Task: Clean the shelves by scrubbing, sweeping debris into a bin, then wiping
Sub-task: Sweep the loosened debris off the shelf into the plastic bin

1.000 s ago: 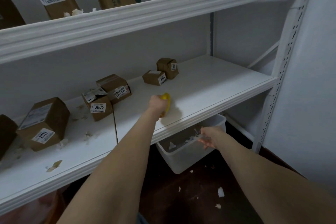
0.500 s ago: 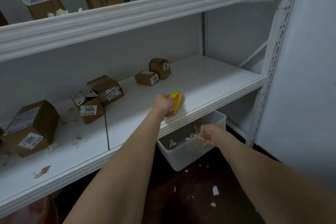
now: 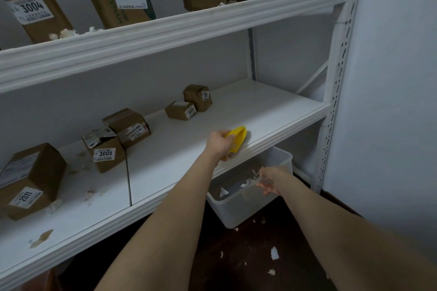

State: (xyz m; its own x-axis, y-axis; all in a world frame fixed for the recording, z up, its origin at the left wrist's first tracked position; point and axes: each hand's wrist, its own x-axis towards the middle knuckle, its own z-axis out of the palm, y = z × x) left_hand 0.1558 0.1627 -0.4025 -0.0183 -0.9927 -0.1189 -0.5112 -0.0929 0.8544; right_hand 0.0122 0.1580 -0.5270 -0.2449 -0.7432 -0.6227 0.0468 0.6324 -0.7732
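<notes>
Just below the front edge of the white shelf (image 3: 272, 111), holds the clear bin (image 3: 238, 210) by its rim in the right hand (image 3: 269, 179) (paper scraps inside). On the shelf at that edge, grips the yellow brush (image 3: 236, 138) in the left hand (image 3: 218, 143); farther left, loose debris (image 3: 91, 192).

1. I have one view: a wide-angle camera worn on the person's head.
2. It faces forward and down at the middle shelf (image 3: 272, 111), with the wall far behind it.
3. Range is close. Both forearms enter from the near edge. The left hand (image 3: 218, 143), gripping the yellow brush (image 3: 237, 138), sits mid-frame. The right hand (image 3: 272, 178) holds the bin (image 3: 243, 210) rim, lower right.
4. Coverage runs from the upper shelf (image 3: 165, 30) at the top to the floor (image 3: 248, 255) at the bottom, with the post (image 3: 340, 78) at the right.
</notes>
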